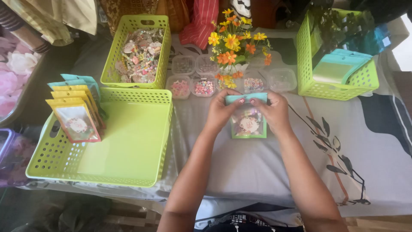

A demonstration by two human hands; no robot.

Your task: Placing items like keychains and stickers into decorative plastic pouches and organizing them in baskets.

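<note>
Both hands pinch the top edge of a small green pouch [248, 122] with a clear window, which lies on the cloth-covered counter [257, 172] just in front of the vase of orange and yellow flowers [234, 47]: the left hand [223, 112] grips its top left corner, the right hand [272, 111] its top right corner, fingers closed narrowly on the strip. Around the vase's foot stand small clear tubs of beads [204, 87]. Left of the vase a large lime basket [128, 172] holds a row of yellow and teal pouches [75, 114], and right of it a smaller lime basket [339, 81] holds teal pouches.
</note>
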